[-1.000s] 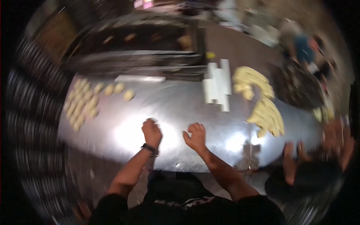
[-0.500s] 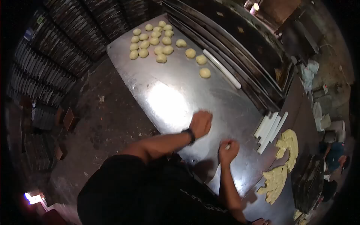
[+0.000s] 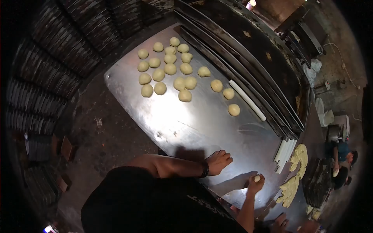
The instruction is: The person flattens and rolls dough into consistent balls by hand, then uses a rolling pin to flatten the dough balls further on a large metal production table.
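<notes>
My left hand (image 3: 219,162), with a dark band at its wrist, is over the near part of the metal table (image 3: 210,128). Its fingers reach forward, slightly bent, and I see nothing in them. To its right, my right hand (image 3: 255,183) is closed around a small pale piece of dough (image 3: 257,178), only part of which shows. Several round dough balls (image 3: 169,69) sit in loose rows at the table's far end. A single dough ball (image 3: 234,110) lies nearer to me, apart from the rows.
A white rolling pin (image 3: 247,100) lies along dark trays (image 3: 268,116) at the table's right edge. More white rods (image 3: 284,154) stand near flattened dough (image 3: 289,190). Another person's hand (image 3: 280,222) shows at the bottom right. Racks of trays (image 3: 42,89) line the left.
My view has shifted, so the dough balls appear lower and larger. My left hand's fingers have uncurled from a closed shape. The pale dough in my right hand shows more plainly.
</notes>
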The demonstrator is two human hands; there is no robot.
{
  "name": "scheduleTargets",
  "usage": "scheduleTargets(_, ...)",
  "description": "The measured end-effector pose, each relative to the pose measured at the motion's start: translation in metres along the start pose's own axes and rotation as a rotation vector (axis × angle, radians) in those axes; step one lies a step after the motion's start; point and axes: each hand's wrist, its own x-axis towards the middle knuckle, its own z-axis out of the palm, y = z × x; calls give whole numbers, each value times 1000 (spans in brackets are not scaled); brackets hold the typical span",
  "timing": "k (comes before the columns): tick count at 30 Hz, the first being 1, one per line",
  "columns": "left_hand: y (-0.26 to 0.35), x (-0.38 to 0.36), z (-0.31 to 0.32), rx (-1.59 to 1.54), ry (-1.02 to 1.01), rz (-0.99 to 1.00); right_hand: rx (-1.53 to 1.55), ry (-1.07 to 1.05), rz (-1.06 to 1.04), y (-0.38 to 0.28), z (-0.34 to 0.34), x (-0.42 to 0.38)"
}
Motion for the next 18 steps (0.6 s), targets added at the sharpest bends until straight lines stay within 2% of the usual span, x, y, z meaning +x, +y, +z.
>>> scheduleTargets(1, -10, -9, -18, 13, -117, -9, -90, -95, 95, -22, -14, 1)
scheduleTargets(3, -43, -12, -66, -382, -183, -9, -222, -221, 102, -25, -26, 26)
scheduleTargets(4, -57, -3, -102, -579, -214, -19, -140, -200, -23, -79, -19, 36)
scheduleTargets(5, -71, 8, -140, -570, -91, 40, 151, -236, 1, -135, -11, 48)
scheduleTargets(6, -77, 23, -198, -741, -138, -159, 249, -177, -50, -197, 6, 57)
scheduleTargets(7, -79, 36, -248, -564, 88, -132, 358, -153, -109, -265, 19, 62)
scheduleTargets(8, -83, 49, -295, -564, 255, -297, 443, -82, -343, -312, 36, 69)
scheduleTargets(9, -110, 62, -335, -464, 438, -239, 541, 34, -553, -362, 52, 71)
scheduleTargets(10, -121, 71, -377, -379, 628, -81, 635, 153, -762, -408, 71, 70)
scheduleTargets(11, -143, 79, -409, -57, 890, 26, 724, 250, -861, -446, 93, 70)
scheduleTargets(12, -174, 85, -431, 19, 1045, -60, 808, 356, -955, -478, 117, 69)
scheduleTargets(13, -195, 89, -445, 14, 1171, -62, 751, 466, -979, -498, 151, 71)
scheduleTargets(14, -223, 86, -451, 276, 1205, -156, 624, 434, -902, -514, 186, 71)
scheduleTargets(15, -265, 80, -449, 391, 1140, -262, 451, 187, -778, -521, 213, 65)
scheduleTargets(16, -316, 63, -445, 460, 832, -598, 187, -4, -777, -501, 258, 71)
scheduleTargets(17, -410, 37, -430, 581, 672, -753, -90, -392, -623, -488, 261, 58)
scheduleTargets(18, -385, 30, -429, 635, 382, -1145, 106, -372, -505, -470, 264, 37)
